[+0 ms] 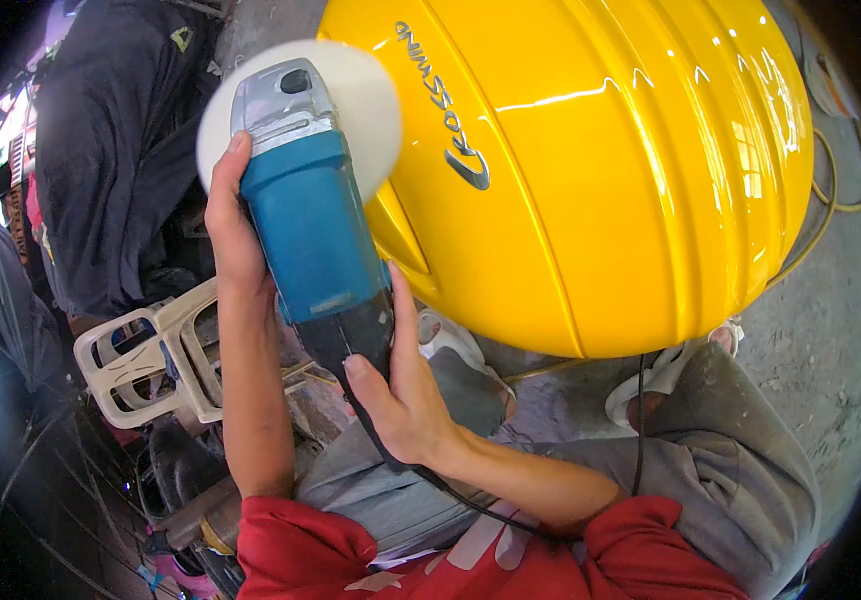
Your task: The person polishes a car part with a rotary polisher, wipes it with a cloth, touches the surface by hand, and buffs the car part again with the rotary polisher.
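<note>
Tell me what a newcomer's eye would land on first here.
First comes the large, glossy yellow ribbed panel filling the upper right, with raised silver lettering along its left part. Next is the teal-and-black power tool with a silver metal head, left of centre, held by the left hand along its side and the right hand at its black rear end. Behind that head shows a round white disc.
</note>
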{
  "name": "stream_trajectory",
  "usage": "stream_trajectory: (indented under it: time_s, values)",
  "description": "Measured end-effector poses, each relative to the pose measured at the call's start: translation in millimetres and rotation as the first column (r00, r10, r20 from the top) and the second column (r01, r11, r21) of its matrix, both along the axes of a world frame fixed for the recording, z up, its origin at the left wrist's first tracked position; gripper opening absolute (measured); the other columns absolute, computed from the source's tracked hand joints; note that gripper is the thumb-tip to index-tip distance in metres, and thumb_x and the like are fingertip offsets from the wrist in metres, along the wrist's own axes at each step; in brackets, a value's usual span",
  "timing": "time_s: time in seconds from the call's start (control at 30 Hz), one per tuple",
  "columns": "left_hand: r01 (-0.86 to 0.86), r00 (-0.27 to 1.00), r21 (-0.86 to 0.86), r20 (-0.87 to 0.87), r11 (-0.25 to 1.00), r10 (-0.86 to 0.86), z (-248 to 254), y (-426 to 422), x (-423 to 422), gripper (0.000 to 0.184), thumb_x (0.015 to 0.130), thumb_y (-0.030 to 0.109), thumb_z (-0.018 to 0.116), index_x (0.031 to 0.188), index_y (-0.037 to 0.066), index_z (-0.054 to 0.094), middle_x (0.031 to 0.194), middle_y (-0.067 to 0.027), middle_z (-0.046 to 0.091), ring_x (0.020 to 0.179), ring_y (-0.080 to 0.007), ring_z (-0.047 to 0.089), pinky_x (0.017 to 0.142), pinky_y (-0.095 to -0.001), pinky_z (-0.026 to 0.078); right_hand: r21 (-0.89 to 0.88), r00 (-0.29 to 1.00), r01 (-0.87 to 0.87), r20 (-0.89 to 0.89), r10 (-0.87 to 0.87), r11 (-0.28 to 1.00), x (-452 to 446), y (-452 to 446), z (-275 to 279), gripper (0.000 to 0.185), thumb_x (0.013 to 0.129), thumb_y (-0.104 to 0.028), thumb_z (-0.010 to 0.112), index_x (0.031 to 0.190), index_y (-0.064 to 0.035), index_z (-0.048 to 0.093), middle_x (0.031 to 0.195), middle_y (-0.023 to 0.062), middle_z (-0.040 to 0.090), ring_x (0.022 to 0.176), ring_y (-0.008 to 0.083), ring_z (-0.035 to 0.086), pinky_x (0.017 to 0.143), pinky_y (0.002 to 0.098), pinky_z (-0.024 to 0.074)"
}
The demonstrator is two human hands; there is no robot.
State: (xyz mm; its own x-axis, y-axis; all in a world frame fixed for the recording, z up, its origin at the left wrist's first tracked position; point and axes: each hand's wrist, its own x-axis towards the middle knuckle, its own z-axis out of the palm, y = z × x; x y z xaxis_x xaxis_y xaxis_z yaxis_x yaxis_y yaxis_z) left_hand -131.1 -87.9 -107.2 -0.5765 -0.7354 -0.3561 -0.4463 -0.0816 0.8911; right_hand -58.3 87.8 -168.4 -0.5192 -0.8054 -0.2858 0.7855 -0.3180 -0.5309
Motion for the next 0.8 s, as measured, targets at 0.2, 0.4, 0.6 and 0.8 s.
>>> stream_trajectory:
  time_s: [0.2,0.4,0.6,0.8]
  values:
    - [-0.036,0.999,-0.002,-0.006,0.999,0.036,-2.6,14.0,12.9,0.05,0.094,0.041,0.051,0.119,-0.001,0.058,0.103,-0.0132,0.067,0.084,-0.0188,0.066,0.077,-0.0289,0.053,0.145,0.967,0.172,-0.214,-0.139,0.974,20.4,4.7,16.0,0.104,0.081,-0.015,0.071,0.151,-0.0011,-0.005,0.128,0.0289,0.05,0.115,0.0366,0.057,0.094,0.0418,0.0451]
    - [0.011,1.0,0.045,0.028,0.999,-0.012,3.7,15.3,28.5,0.049,0.094,0.041,0.05,0.119,-0.001,0.058,0.104,-0.0124,0.066,0.086,-0.019,0.065,0.078,-0.0293,0.053,0.152,1.0,0.011,-0.006,-0.01,0.988,25.7,11.8,20.1,0.108,0.076,-0.005,0.073,0.151,-0.0015,-0.005,0.135,0.025,0.045,0.119,0.0292,0.054,0.099,0.0375,0.0427]
    - [-0.03,0.999,-0.059,0.036,0.998,0.032,0.1,26.7,28.6,0.05,0.094,0.042,0.051,0.119,-0.001,0.059,0.102,-0.0119,0.066,0.084,-0.0183,0.065,0.076,-0.0283,0.053,0.191,0.999,0.032,0.01,-0.035,0.981,32.2,19.5,29.4,0.106,0.077,-0.004,0.071,0.151,-0.0036,-0.004,0.135,0.0243,0.045,0.122,0.0293,0.052,0.101,0.0376,0.0408]
    - [-0.032,0.995,-0.025,0.092,0.999,0.034,4.7,26.4,33.9,0.049,0.093,0.042,0.053,0.117,0.0,0.06,0.101,-0.0113,0.066,0.083,-0.0171,0.065,0.075,-0.0276,0.053,0.166,1.0,0.022,-0.023,-0.018,0.986,33.7,18.1,22.5,0.106,0.076,-0.004,0.07,0.151,-0.0036,-0.005,0.138,0.0254,0.04,0.126,0.0301,0.048,0.104,0.0382,0.0375]
